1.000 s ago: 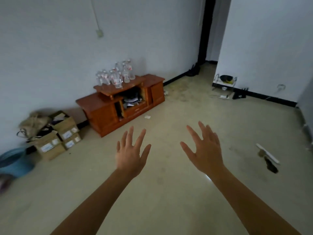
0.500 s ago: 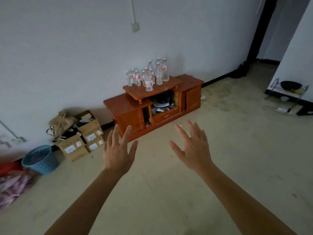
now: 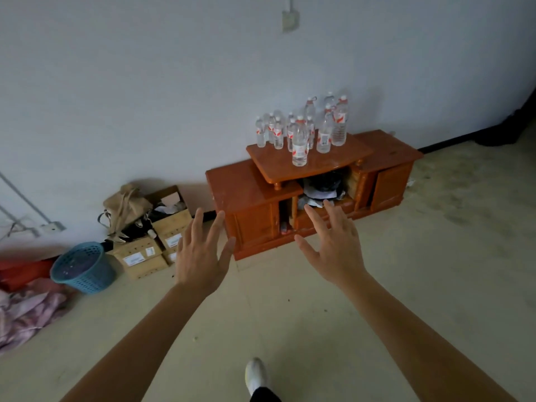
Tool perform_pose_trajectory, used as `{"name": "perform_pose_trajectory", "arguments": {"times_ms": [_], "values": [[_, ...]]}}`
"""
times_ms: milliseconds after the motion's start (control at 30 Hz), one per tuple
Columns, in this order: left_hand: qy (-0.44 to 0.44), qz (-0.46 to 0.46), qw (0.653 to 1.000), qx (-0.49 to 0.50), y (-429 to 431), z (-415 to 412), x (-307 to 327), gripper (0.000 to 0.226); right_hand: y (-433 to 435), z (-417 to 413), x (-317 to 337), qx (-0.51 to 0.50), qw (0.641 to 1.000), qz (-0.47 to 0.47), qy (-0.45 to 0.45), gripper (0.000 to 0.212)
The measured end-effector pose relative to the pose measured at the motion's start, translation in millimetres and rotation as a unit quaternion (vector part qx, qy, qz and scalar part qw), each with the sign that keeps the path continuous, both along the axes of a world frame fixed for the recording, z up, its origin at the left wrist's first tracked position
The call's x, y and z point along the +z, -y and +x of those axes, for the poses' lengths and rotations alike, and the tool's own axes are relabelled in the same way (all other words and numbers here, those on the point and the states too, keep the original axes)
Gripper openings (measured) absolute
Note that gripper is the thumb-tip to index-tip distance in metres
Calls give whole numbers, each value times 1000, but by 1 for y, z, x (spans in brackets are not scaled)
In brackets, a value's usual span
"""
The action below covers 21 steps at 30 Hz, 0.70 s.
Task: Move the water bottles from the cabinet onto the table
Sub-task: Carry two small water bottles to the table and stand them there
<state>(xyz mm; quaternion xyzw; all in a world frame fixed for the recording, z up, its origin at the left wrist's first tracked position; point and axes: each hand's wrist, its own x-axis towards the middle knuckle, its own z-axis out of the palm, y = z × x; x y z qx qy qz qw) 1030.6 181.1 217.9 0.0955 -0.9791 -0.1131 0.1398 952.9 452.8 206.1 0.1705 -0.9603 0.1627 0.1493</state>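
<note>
Left hand [image 3: 200, 253] centre frame, fingers spread, palm down, holding nothing. Right hand [image 3: 333, 245] just right of centre, likewise splayed and empty, fingertips overlapping the cabinet [image 3: 252, 198] front in the picture; contact not determinable. Water bottles [image 3: 300, 134] clustered upright on the raised top shelf [image 3: 327, 161] of cabinet, right of centre, against the white wall [image 3: 145, 82]. Cardboard boxes [image 3: 153, 242] and blue basket [image 3: 84, 266] at left, on floor [image 3: 435, 271]. White shoe [image 3: 255, 375] at bottom centre.
</note>
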Motion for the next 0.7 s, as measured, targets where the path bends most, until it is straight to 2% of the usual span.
{"name": "perform_pose_trajectory", "arguments": {"times_ms": [100,267,500,700], "values": [[12,-4,1000,-4,26,-78,-24,66,22,-79,-21,-5,999,31,-6,68],[79,20,997,-14,69,-225,-31,68,63,-214,-26,-46,997,55,31,71],[95,5,995,-42,92,-397,-30,66,79,-362,-32,-77,995,26,56,72],[121,-4,993,-17,97,-544,-60,65,95,-530,-61,-32,997,2,74,75]]}}
